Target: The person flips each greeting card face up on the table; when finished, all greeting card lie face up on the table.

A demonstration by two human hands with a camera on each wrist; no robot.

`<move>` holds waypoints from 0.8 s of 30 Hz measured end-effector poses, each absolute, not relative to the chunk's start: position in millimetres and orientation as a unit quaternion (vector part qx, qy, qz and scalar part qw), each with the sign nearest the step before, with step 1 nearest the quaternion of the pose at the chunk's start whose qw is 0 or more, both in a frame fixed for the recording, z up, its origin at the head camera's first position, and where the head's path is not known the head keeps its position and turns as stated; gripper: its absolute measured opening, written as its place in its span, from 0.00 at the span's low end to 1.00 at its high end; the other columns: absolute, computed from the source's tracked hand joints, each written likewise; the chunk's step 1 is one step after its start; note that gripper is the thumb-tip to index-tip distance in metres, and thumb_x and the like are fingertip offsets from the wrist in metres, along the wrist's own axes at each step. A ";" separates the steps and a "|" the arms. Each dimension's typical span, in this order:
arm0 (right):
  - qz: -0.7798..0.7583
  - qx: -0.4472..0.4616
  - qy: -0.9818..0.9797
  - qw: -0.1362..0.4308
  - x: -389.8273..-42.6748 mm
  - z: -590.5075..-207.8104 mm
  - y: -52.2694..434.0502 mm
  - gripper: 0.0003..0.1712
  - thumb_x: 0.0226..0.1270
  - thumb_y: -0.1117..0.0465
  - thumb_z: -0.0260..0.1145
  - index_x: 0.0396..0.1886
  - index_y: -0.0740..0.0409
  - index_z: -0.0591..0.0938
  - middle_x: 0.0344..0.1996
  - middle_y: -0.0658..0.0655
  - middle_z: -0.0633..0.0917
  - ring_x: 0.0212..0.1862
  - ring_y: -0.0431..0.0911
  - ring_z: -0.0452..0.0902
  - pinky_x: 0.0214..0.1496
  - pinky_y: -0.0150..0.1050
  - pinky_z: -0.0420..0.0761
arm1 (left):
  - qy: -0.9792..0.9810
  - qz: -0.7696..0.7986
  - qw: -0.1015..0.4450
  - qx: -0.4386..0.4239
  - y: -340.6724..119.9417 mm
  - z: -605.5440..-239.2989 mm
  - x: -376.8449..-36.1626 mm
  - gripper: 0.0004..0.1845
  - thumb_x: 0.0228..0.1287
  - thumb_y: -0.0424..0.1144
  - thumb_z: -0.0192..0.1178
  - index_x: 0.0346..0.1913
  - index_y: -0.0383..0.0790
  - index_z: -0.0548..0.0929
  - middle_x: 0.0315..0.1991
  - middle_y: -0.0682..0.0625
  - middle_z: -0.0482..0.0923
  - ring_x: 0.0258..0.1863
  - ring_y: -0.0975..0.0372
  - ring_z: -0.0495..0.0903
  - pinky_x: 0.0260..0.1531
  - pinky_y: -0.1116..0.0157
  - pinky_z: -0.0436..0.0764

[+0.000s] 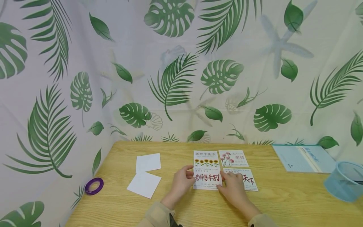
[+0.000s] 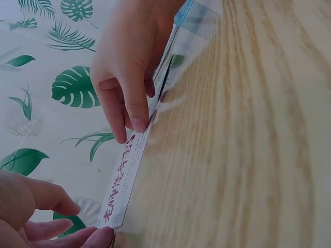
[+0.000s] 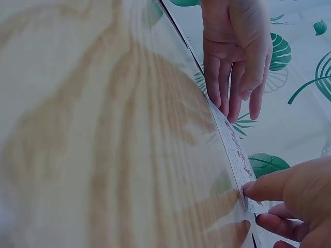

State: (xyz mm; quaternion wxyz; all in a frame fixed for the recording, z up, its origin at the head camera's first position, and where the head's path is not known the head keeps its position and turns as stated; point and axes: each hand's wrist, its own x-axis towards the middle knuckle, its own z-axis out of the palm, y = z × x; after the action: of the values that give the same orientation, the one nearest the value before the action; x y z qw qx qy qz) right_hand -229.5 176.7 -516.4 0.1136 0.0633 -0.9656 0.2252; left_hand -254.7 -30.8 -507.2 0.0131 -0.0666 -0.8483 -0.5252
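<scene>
Head view: three printed cards point(image 1: 207, 170), two blank cards point(image 1: 147, 162); left hand point(image 1: 181, 183), right hand point(image 1: 231, 187) both pinching sunflower card.

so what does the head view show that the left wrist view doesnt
Only the head view shows the whole layout: two blank cards, a purple ribbon roll, two more printed cards, a blue notebook and a blue tub on the table.
Only the left wrist view shows the sunflower card edge-on, close up, with fingertips at its far edge.
Both show the left hand and right hand on that card, and the leaf backdrop.
</scene>
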 end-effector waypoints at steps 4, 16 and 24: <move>0.231 0.056 -0.966 0.106 -228.7 -517.1 176.2 0.32 0.52 0.59 0.77 0.56 0.68 0.81 0.39 0.60 0.85 0.45 0.57 0.73 0.52 0.51 0.64 | -0.847 -0.527 0.006 -0.070 -30.7 -507.1 -253.6 0.28 0.49 0.22 0.59 0.58 0.29 0.78 0.42 0.38 0.84 0.37 0.58 0.83 0.36 0.65 0.85; 0.218 0.068 -0.967 0.113 -227.6 -513.8 176.2 0.28 0.52 0.59 0.77 0.54 0.67 0.83 0.38 0.60 0.85 0.42 0.54 0.74 0.49 0.51 0.65 | -0.841 -0.536 -0.010 -0.064 -31.0 -505.2 -252.5 0.28 0.49 0.22 0.59 0.59 0.28 0.77 0.42 0.36 0.84 0.38 0.57 0.83 0.37 0.64 0.85; 0.217 0.068 -0.967 0.114 -227.3 -515.2 177.2 0.26 0.52 0.60 0.77 0.52 0.65 0.85 0.39 0.59 0.85 0.44 0.55 0.73 0.49 0.51 0.65 | -0.840 -0.539 -0.013 -0.060 -30.6 -505.1 -252.0 0.28 0.49 0.23 0.59 0.59 0.28 0.77 0.42 0.36 0.84 0.38 0.57 0.83 0.37 0.64 0.85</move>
State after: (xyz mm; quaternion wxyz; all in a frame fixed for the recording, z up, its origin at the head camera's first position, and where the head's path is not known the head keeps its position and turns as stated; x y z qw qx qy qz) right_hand -227.3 177.2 -515.2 0.1142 0.0680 -0.9671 0.2171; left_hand -252.0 -30.6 -505.1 -0.0131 -0.0603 -0.8399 -0.5392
